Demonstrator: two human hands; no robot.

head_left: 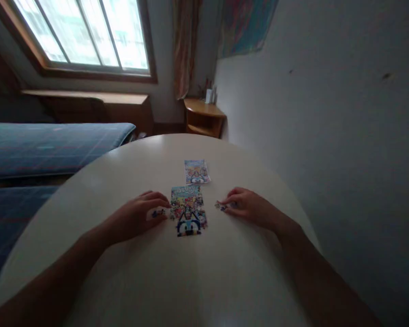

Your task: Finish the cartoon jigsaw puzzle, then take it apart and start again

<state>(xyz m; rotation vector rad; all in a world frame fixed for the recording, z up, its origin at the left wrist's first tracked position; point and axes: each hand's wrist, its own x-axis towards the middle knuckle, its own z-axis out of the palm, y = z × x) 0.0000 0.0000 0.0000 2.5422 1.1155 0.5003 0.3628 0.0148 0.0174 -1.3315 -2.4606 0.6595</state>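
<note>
A partly assembled jigsaw puzzle [188, 204] lies on the round pale table [197, 281], with a cartoon dog's face at its near edge and uneven left and right sides. My left hand [143, 212] rests at its left, thumb and fingers apart, fingertips by the puzzle's edge. Between them a loose dark puzzle piece [158, 212] lies on the table. To the right, my right hand [243, 204] has its thumb and index finger at a small puzzle piece [219, 206]. More dark pieces show partly under that hand; its other fingers are curled.
A printed picture sheet [197, 171] lies just beyond the puzzle. A white wall [344, 150] borders the table's right side. To the left stands a bed with a blue plaid cover [54, 145]. A wooden corner cabinet [204, 111] is behind the table.
</note>
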